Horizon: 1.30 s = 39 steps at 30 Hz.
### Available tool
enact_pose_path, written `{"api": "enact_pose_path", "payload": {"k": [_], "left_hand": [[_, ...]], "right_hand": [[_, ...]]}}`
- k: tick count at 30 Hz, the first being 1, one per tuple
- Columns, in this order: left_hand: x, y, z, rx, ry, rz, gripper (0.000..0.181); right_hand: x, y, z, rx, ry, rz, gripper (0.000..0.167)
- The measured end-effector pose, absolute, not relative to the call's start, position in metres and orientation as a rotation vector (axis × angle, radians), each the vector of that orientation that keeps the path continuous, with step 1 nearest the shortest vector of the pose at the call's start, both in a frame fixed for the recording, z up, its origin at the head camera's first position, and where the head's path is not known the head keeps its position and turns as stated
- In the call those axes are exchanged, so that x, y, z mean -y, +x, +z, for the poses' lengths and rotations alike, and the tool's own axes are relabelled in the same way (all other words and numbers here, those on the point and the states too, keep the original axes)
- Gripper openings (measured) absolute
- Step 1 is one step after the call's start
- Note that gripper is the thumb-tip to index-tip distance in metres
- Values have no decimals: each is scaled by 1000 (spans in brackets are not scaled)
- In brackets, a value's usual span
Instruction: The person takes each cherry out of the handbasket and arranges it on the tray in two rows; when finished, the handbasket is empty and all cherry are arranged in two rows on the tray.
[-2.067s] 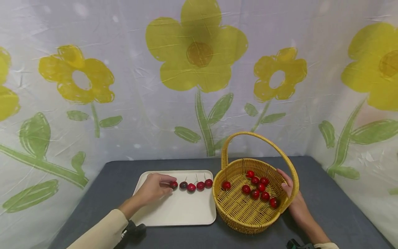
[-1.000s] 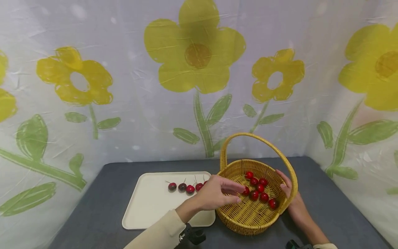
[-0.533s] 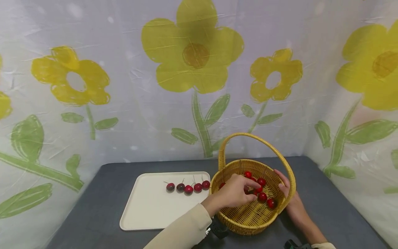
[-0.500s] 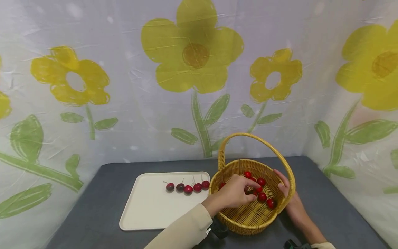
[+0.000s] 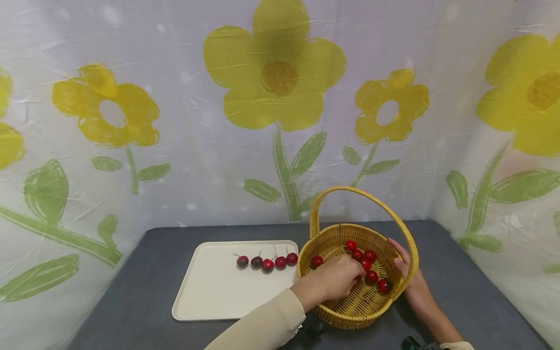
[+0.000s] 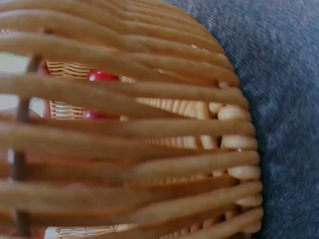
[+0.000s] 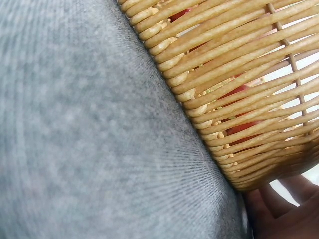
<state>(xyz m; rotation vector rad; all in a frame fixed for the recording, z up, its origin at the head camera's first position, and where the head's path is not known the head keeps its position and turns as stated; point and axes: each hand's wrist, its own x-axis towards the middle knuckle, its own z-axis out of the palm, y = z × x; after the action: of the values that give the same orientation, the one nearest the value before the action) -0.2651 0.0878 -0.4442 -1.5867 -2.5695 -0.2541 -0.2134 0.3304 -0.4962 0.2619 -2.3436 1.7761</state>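
Note:
My left hand [image 5: 334, 279] reaches down into the yellow wicker basket [image 5: 321, 301], fingers curled at a red cherry [image 5: 358, 278] that is partly covered by them. More cherries lie loose about it in the basket, among them one cherry [image 5: 317, 262] by the left wall. My right hand [image 5: 415, 282] holds the basket's right side at the rim; in the right wrist view its fingers [image 7: 279, 199] lie against the outer wicker. The left wrist view looks through the weave, with red cherries behind it and the left fingertips out of sight.
A cream tray [image 5: 218, 296] lies left of the basket, with a row of several stemmed cherries [image 5: 267, 265] near its back edge. The basket's arched handle [image 5: 372, 194] rises over the hands. A flower-print curtain stands behind the dark grey table [image 5: 140, 291].
From beside the leftmost cherry on the tray, my left hand has crossed right into the basket. Its fingers have lowered and curled in among the cherries. My right hand stays on the basket.

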Motion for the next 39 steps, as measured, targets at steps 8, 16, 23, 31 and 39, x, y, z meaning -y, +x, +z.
{"api": "enact_pose_path", "payload": {"k": [8, 16, 23, 31, 39], "left_hand": [[-84, -266, -446, 2562, -1581, -293, 20], [-80, -268, -446, 2588, -1624, -423, 21], [-74, -268, -443, 2558, -1590, -666, 21], [-63, -261, -434, 2498, -1451, -1163, 24], [-30, -248, -407, 2390, -1265, -1881, 31]], "right_hand": [[-331, -213, -495, 2385, 242, 1753, 54], [-329, -214, -495, 2377, 268, 1752, 55], [-326, -217, -496, 2370, 279, 1751, 55], [-324, -218, -497, 2379, 270, 1769, 55], [-326, -220, -497, 2367, 245, 1779, 55]]}}
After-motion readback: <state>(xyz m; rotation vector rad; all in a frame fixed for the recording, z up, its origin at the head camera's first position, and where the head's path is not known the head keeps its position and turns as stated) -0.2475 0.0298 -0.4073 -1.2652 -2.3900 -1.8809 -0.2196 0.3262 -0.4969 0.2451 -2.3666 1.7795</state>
